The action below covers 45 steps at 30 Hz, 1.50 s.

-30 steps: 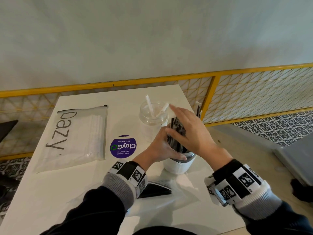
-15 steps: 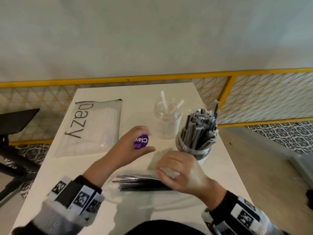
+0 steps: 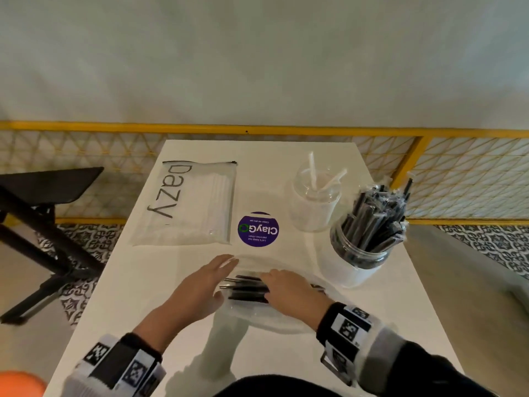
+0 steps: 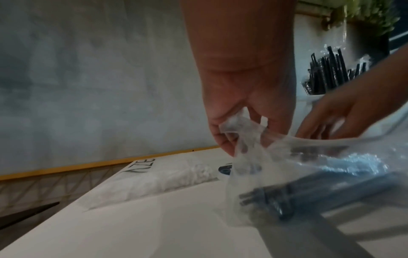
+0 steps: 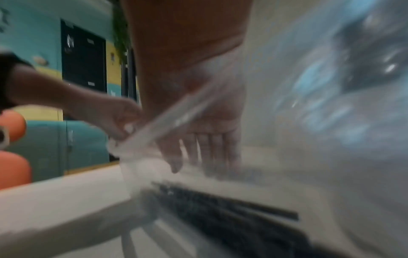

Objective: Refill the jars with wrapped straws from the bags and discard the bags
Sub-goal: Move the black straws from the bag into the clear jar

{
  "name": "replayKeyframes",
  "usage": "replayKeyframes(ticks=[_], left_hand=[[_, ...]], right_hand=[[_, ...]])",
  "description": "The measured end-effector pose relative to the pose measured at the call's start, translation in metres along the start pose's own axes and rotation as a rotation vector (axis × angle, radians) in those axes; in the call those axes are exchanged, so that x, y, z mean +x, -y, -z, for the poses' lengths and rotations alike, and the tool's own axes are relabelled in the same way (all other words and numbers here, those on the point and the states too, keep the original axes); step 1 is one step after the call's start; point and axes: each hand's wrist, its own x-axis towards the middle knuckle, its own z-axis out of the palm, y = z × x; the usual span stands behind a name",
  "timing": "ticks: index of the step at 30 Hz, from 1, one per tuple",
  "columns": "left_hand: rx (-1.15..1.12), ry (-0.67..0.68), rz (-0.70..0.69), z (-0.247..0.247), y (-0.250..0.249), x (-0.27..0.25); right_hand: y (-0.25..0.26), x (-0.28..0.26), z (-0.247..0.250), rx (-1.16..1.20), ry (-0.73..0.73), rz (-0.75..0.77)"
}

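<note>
On the white surface [image 3: 148, 305] a clear bag [image 3: 274, 316] of black wrapped straws [image 3: 246, 287] lies near the front edge, between the two hands; the left hand [image 3: 200, 285] pinches the bag's open mouth, its fingers [image 4: 223, 139] curled onto the bunched plastic – plain in the left wrist view; the right hand [image 3: 292, 290] rests inside or on the bag over the straws, its fingers [image 5: 212, 150] straight and slightly apart, though the right wrist view is too blurred to tell whether they grip any straw. Behind and to the right stands a jar [image 3: 357, 262] crammed with black wrapped straws; just beside it, farther back, a second clear jar [image 3: 315, 202] holds a few white straws. To the left lies a zip bag [image 3: 189, 204] of white straws marked "Dazy"; a purple sticker [image 3: 258, 229] sits between that bag and the jars.
</note>
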Motion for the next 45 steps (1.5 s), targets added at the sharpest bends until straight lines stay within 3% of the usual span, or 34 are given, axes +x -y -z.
replayKeyframes(ticks=[6, 15, 19, 24, 29, 33, 35, 38, 41, 43, 45], left_hand=[[-0.044, 0.124, 0.003, 0.011, -0.014, 0.000], [-0.003, 0.171, 0.008, 0.009, -0.016, -0.007], [0.013, 0.188, 0.019, 0.010, -0.018, -0.005], [0.070, 0.185, 0.052, 0.014, -0.014, 0.001], [-0.038, 0.202, 0.131, 0.031, -0.001, 0.013], [-0.032, 0.272, 0.225, 0.042, 0.010, 0.025], [-0.052, 0.286, 0.249, 0.044, 0.015, 0.031], [-0.049, 0.255, 0.254, 0.047, 0.019, 0.039], [-0.043, 0.139, 0.243, 0.057, 0.011, 0.045], [-0.076, -0.072, 0.192, 0.063, -0.001, 0.053], [-0.177, -0.283, 0.056, 0.066, -0.023, 0.062]], right_hand=[[0.017, 0.021, -0.030, -0.141, -0.010, -0.023], [0.018, 0.017, -0.044, -0.224, 0.005, -0.052], [0.014, 0.009, -0.044, -0.071, 0.011, -0.052], [0.010, -0.009, -0.016, 0.289, -0.083, 0.002], [0.014, -0.035, 0.012, 0.441, -0.273, 0.049], [0.015, -0.059, 0.040, 0.860, -0.493, 0.040], [0.012, -0.072, 0.062, 1.160, -0.650, 0.014], [-0.006, -0.094, 0.102, 1.297, -0.957, 0.021], [-0.039, -0.117, 0.131, 1.326, -1.171, 0.024], [-0.063, -0.128, 0.139, 1.299, -1.268, -0.020], [-0.084, -0.131, 0.143, 1.268, -1.321, -0.066]])
